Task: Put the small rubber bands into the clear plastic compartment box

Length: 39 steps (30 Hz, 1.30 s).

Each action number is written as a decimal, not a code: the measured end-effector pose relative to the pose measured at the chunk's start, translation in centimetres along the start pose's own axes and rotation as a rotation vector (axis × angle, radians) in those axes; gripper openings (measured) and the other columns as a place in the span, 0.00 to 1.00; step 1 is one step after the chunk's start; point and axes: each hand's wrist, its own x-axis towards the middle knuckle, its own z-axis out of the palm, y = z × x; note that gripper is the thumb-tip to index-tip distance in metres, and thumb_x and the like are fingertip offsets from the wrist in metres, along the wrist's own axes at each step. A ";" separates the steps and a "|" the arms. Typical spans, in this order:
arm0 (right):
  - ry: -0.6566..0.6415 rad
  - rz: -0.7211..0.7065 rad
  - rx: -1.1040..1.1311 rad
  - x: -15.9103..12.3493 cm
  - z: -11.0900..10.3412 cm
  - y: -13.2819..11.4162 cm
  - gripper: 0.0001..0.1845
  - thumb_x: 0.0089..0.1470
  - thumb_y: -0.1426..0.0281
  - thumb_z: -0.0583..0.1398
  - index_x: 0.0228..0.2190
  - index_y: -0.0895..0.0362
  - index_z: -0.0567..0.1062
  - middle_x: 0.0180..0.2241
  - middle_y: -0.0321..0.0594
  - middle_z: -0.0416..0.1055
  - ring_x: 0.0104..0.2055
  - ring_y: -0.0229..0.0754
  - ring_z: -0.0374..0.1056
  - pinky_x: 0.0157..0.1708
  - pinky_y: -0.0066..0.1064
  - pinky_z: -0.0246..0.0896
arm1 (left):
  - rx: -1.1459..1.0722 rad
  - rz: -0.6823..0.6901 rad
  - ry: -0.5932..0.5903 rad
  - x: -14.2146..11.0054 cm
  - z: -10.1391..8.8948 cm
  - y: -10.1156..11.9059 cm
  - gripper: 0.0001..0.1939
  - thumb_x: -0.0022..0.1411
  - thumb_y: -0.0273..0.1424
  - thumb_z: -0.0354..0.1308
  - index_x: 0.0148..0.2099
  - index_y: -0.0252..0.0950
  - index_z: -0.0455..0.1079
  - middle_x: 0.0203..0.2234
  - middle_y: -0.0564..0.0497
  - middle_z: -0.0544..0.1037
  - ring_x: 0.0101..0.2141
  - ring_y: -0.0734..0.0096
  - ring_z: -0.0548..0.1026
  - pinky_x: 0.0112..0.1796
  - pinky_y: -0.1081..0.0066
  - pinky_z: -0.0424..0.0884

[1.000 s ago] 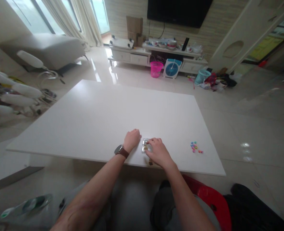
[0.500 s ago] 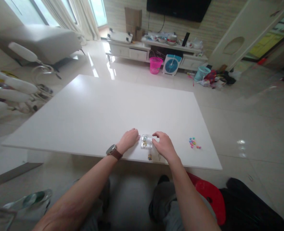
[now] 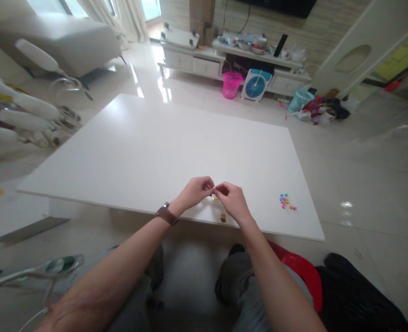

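Observation:
My left hand [image 3: 200, 189] and my right hand [image 3: 232, 199] meet near the table's front edge, fingertips pinched together. Whatever lies between the fingers is too small to make out. Below the fingertips part of a small clear case [image 3: 215, 198] shows, with something gold-coloured in it; my hands cover the rest. Just in front of my right hand a tiny yellow and dark figure [image 3: 223, 217] lies on the white table [image 3: 176, 147]. Off to the right is a loose cluster of small bright-coloured pieces [image 3: 284, 201].
A red stool [image 3: 307, 276] stands at my right, below the table edge. Beyond the table, a pink basket [image 3: 232, 85] and a blue and white fan [image 3: 257, 85] stand on the floor by a low cabinet [image 3: 204, 67]. White chairs [image 3: 26, 120] are at the left.
My left hand has lifted off the table and moved right; my right hand has closed from an open curl beside the case. Both now meet over the case. The view has shifted slightly.

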 end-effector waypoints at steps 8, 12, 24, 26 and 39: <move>0.076 0.093 -0.134 2.1 -0.9 2.5 0.04 0.55 0.69 0.64 0.30 0.55 0.79 0.29 0.37 0.79 0.32 0.40 0.73 0.37 0.30 0.65 | 0.070 -0.015 -0.006 0.6 -1.5 -0.5 0.08 0.63 0.30 0.62 0.45 0.36 0.73 0.36 0.49 0.83 0.33 0.71 0.80 0.36 0.71 0.74; 0.074 0.146 -0.335 2.3 -1.6 3.6 0.04 0.56 0.71 0.62 0.30 0.54 0.79 0.30 0.37 0.79 0.34 0.41 0.73 0.38 0.31 0.62 | 0.279 -0.018 -0.018 0.5 -2.9 -1.6 0.07 0.62 0.25 0.58 0.43 0.35 0.74 0.37 0.48 0.82 0.33 0.70 0.79 0.38 0.70 0.73; -0.012 0.120 -0.574 1.5 -0.7 4.0 0.07 0.59 0.72 0.60 0.35 0.55 0.79 0.38 0.43 0.76 0.44 0.45 0.67 0.47 0.35 0.60 | 0.534 -0.262 0.083 -0.4 -6.4 -3.1 0.10 0.60 0.23 0.56 0.42 0.35 0.77 0.39 0.45 0.82 0.37 0.65 0.78 0.43 0.67 0.73; 0.000 0.075 -0.577 1.5 -0.8 3.9 0.07 0.59 0.72 0.59 0.36 0.55 0.79 0.40 0.44 0.75 0.45 0.46 0.67 0.49 0.36 0.59 | 0.566 -0.305 0.072 -0.4 -6.8 -3.7 0.11 0.60 0.22 0.56 0.43 0.34 0.78 0.41 0.44 0.82 0.39 0.65 0.78 0.45 0.67 0.73; 0.027 0.014 -0.480 1.7 -0.8 2.9 0.06 0.56 0.72 0.59 0.33 0.55 0.78 0.38 0.41 0.73 0.40 0.44 0.66 0.49 0.37 0.60 | 0.659 -0.356 -0.092 0.1 -4.4 -5.6 0.16 0.58 0.20 0.54 0.44 0.36 0.78 0.41 0.43 0.82 0.41 0.61 0.78 0.44 0.66 0.72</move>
